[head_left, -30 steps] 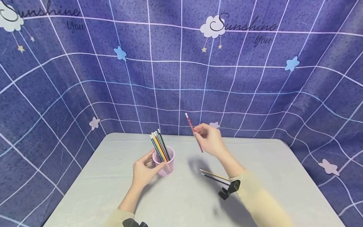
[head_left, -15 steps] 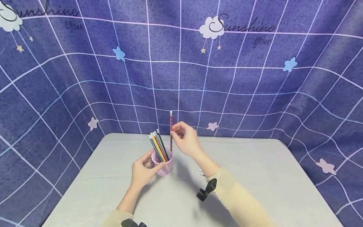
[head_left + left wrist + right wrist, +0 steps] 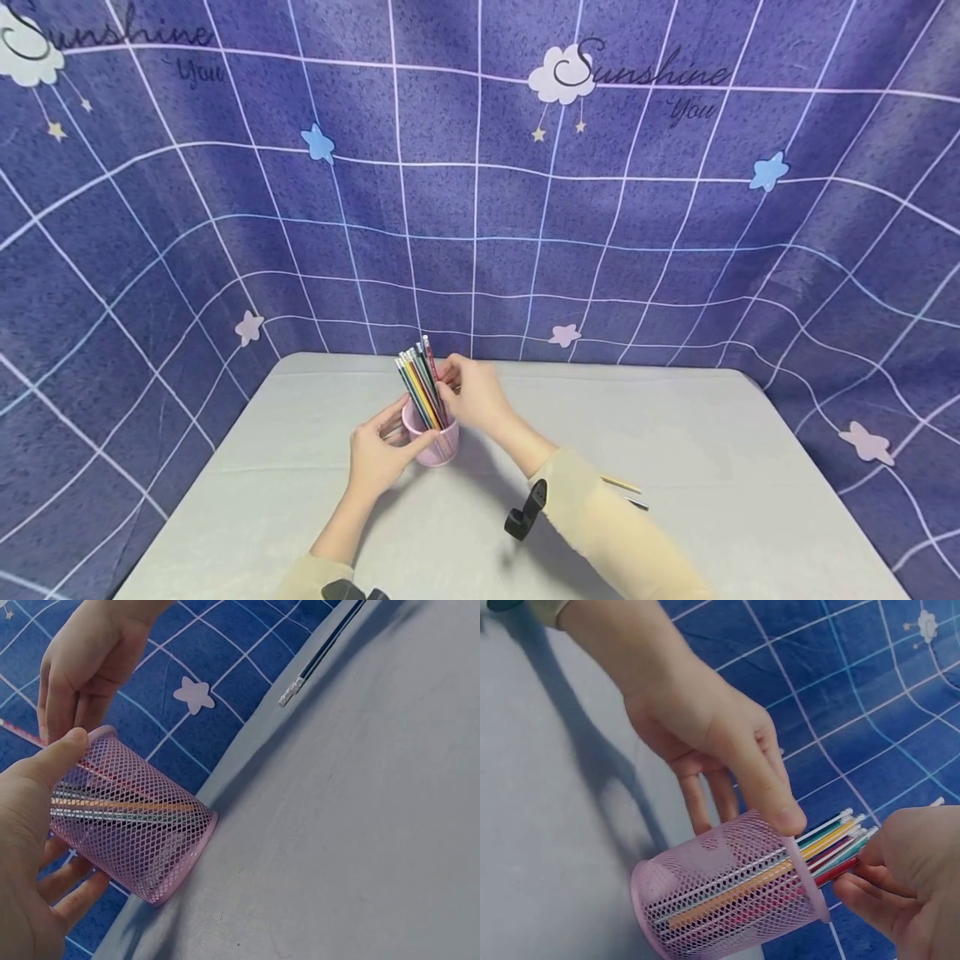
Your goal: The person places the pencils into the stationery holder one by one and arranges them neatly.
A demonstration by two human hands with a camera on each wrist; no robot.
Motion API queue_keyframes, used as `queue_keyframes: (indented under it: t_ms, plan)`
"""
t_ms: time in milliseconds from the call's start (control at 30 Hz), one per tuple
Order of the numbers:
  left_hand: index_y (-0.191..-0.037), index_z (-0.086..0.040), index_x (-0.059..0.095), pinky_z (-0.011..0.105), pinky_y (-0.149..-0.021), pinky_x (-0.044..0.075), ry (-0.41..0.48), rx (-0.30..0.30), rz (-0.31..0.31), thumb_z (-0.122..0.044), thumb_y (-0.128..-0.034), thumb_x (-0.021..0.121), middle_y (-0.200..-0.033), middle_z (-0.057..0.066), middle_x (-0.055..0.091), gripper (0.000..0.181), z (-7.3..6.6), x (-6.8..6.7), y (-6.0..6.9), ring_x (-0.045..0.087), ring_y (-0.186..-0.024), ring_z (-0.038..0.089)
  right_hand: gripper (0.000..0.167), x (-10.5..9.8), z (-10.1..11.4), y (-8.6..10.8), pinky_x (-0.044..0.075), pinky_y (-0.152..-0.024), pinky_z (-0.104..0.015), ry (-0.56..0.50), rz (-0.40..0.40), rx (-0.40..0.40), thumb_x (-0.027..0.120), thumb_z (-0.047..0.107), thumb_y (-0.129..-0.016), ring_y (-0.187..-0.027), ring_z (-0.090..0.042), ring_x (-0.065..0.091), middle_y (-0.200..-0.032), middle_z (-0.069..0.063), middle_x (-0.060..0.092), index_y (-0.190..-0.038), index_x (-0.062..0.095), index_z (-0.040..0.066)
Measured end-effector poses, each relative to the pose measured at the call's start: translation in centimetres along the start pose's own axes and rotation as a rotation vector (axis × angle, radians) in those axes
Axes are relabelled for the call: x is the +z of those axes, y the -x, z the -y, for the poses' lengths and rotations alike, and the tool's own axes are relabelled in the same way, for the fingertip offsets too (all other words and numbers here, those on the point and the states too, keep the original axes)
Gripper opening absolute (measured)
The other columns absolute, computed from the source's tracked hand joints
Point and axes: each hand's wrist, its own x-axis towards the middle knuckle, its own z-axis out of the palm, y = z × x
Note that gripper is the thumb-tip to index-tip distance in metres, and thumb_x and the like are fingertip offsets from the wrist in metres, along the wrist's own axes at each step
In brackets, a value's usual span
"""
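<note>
A pink mesh pencil cup (image 3: 441, 452) stands on the table, holding a bundle of eraser-tipped pencils (image 3: 414, 385) that lean to the left. My left hand (image 3: 377, 458) grips the cup from its left side, thumb at the rim in the left wrist view. At the cup's right side, my right hand (image 3: 480, 404) pinches a red pencil (image 3: 431, 353) whose lower part is inside the cup. Through the mesh (image 3: 142, 817), the pencil shafts show. In the right wrist view the red pencil (image 3: 838, 871) enters at the rim beside the others.
A yellow pencil (image 3: 621, 484) and a dark pencil (image 3: 637, 503) lie on the grey-white table (image 3: 712, 433), partly hidden by the right sleeve (image 3: 600, 517). A purple-blue gridded cloth (image 3: 480, 208) with stars and clouds hangs behind and at the sides.
My right hand has carried the red pencil leftward and lowered it into the cup. The left hand has kept its grip on the cup.
</note>
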Motion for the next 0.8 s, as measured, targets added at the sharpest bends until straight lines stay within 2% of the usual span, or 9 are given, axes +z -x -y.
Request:
queue_keyframes:
  t_ms: [133,333,500,633,800]
  plan:
    - [-0.139,0.000,0.067,0.033,-0.087,0.070,0.002,0.000,0.000,-0.017,-0.0748,0.099,-0.133,0.021,0.073,0.074,0.2,0.0,0.0,0.078,-0.109,0.040,0.005,0.6,0.0,0.1,0.061,-0.068,-0.011,0.095,0.033,-0.020,0.072,0.002,-0.096,-0.079,-0.015,0.076,-0.091,-0.008,0.078,-0.100,0.069,0.002]
    - [-0.139,0.000,0.067,0.035,-0.087,0.070,0.020,0.021,-0.004,-0.015,-0.0747,0.099,-0.132,0.022,0.073,0.073,0.4,0.2,0.1,0.078,-0.109,0.041,0.005,1.4,0.3,0.2,0.062,-0.064,-0.012,0.233,0.042,-0.063,0.074,0.003,-0.094,-0.078,-0.017,0.079,-0.089,-0.009,0.081,-0.098,0.070,0.002]
    - [-0.139,0.002,0.067,0.032,-0.086,0.069,0.008,0.019,-0.010,-0.013,-0.0748,0.099,-0.132,0.023,0.073,0.073,0.3,0.2,0.2,0.078,-0.108,0.042,0.009,2.0,0.3,0.1,0.056,-0.056,-0.011,0.326,0.056,-0.049,0.078,0.007,-0.094,-0.068,-0.012,0.073,-0.082,-0.004,0.079,-0.095,0.069,0.005]
    - [-0.138,0.002,0.067,0.031,-0.086,0.069,0.008,0.011,-0.014,-0.012,-0.0741,0.099,-0.132,0.022,0.073,0.073,0.1,0.2,0.2,0.078,-0.109,0.041,0.011,2.3,0.3,-0.1,0.053,-0.052,-0.011,0.340,0.060,-0.026,0.079,0.007,-0.093,-0.064,-0.011,0.069,-0.079,-0.004,0.077,-0.093,0.068,0.005]
    - [-0.139,0.003,0.066,0.033,-0.087,0.069,0.018,0.015,-0.011,-0.013,-0.0755,0.098,-0.133,0.023,0.073,0.073,0.0,0.2,0.1,0.077,-0.110,0.041,0.009,2.3,0.3,-0.3,0.057,-0.056,-0.011,0.323,0.059,-0.012,0.079,0.005,-0.092,-0.068,-0.012,0.073,-0.082,-0.006,0.079,-0.093,0.070,0.004]
